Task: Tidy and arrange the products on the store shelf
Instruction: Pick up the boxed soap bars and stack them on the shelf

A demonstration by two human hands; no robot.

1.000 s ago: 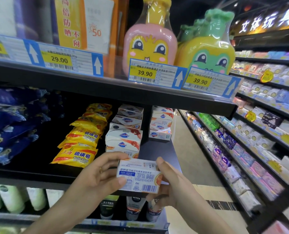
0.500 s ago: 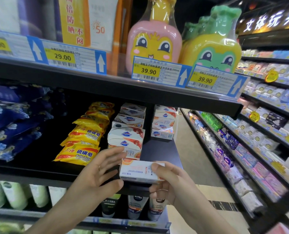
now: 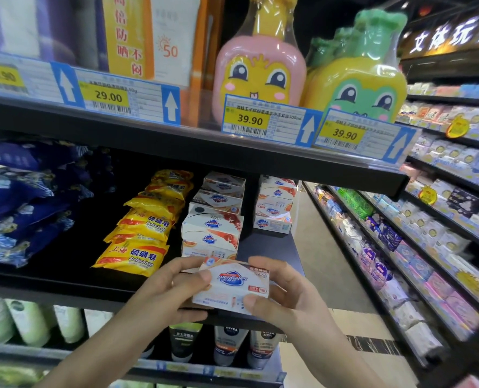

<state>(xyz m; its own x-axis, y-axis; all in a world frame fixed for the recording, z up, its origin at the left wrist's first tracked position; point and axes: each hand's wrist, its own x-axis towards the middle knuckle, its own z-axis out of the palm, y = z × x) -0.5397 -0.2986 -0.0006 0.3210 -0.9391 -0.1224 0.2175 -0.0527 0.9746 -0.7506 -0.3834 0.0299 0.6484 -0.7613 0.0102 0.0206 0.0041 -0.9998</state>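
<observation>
both my left hand (image 3: 173, 289) and right hand (image 3: 283, 295) grip one soap box (image 3: 231, 287), logo upside down, not yet shelved on the near stack (image 3: 211, 233).

- We see a lit sign (image 3: 454, 35) with big white letters, high up on the right.
- We see a pale floor (image 3: 325, 264) running down the aisle between the shelves.
- We see a dark strip (image 3: 372, 345) across the floor close to us.
</observation>
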